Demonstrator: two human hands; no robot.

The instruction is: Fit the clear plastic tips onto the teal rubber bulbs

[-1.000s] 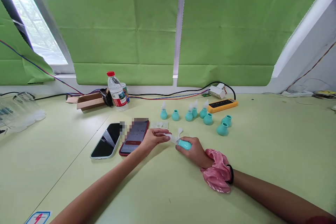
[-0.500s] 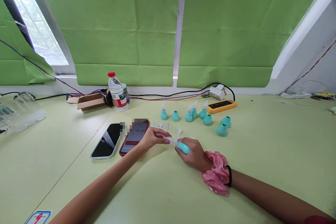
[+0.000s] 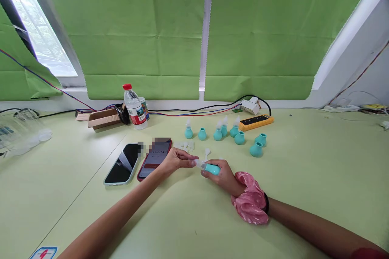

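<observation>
My right hand point(image 3: 223, 175), with a pink scrunchie point(image 3: 249, 203) on the wrist, grips a teal rubber bulb point(image 3: 212, 168) just above the table. My left hand point(image 3: 176, 159) pinches the clear plastic tip point(image 3: 198, 163) at the bulb's left end. The two hands meet at the table's middle. Behind them stand several more teal bulbs point(image 3: 225, 132), some with clear tips fitted, some without. Loose clear tips point(image 3: 185, 145) lie between the hands and that row.
Two phones lie left of my hands: a black one point(image 3: 121, 164) and a red-cased one point(image 3: 153, 158) with a lit screen. A water bottle point(image 3: 133, 107), a cardboard box point(image 3: 101, 117), cables and an orange power strip point(image 3: 255, 121) line the back edge. Clear plastic items point(image 3: 21, 133) sit far left.
Both hands have drawn slightly closer together, and the clear tip sits tighter against the teal bulb. Everything else on the table is unmoved.
</observation>
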